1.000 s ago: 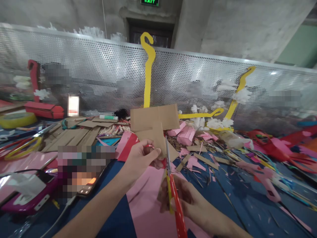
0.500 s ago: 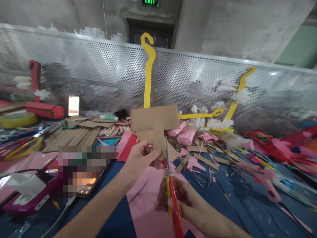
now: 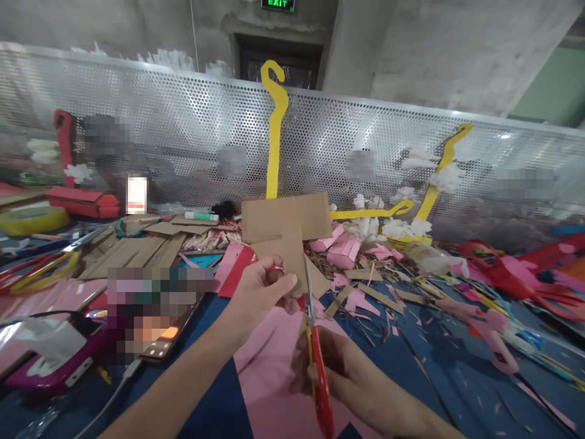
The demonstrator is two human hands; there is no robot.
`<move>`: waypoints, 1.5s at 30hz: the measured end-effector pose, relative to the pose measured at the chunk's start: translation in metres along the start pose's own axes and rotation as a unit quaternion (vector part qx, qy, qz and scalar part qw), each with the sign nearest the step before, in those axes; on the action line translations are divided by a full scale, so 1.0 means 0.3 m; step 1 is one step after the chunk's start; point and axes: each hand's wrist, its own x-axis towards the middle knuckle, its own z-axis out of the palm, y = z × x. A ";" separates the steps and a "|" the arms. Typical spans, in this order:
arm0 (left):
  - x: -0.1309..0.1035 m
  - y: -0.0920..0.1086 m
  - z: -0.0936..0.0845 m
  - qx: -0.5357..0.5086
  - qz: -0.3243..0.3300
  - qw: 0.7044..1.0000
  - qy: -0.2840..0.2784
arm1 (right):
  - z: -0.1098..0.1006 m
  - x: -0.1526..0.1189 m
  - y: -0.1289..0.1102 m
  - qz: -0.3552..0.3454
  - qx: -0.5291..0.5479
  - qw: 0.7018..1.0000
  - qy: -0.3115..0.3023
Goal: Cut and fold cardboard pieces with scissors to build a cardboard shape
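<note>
My left hand [image 3: 267, 285] pinches a narrow strip of brown cardboard [image 3: 293, 249] between thumb and fingers, holding it upright. In my right hand [image 3: 340, 366] is a pair of scissors [image 3: 322, 384] with red and yellow handles. The blades point up and away from me, along the right edge of the cardboard strip. Whether they bite into it cannot be made out. Below both hands lies a pink sheet [image 3: 269, 366]. Just behind the strip sits a larger cardboard piece [image 3: 311, 214], with a tall yellow hooked shape [image 3: 273, 146] rising behind it.
A perforated metal panel [image 3: 192, 134] runs along the back. Cardboard pieces [image 3: 132, 256] and a phone [image 3: 159, 347] lie at left, near a purple case [image 3: 55, 366]. Pink and brown scraps [image 3: 361, 299] spread at right, beside a pink glue gun [image 3: 493, 335].
The red handle of the scissors has swung slightly up and to the left in my right hand. My left hand and the cardboard strip stay nearly where they were.
</note>
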 end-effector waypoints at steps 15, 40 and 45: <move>-0.010 0.007 0.015 0.009 0.022 1.000 -0.016 | -0.011 -0.030 0.029 -0.033 0.027 0.999 0.001; -0.013 -0.004 0.019 0.037 -0.038 0.998 -0.035 | 0.013 -0.018 -0.029 -0.008 0.080 0.997 0.004; -0.015 0.001 0.030 0.018 -0.048 0.998 -0.034 | 0.024 -0.009 -0.047 -0.014 0.054 0.998 -0.001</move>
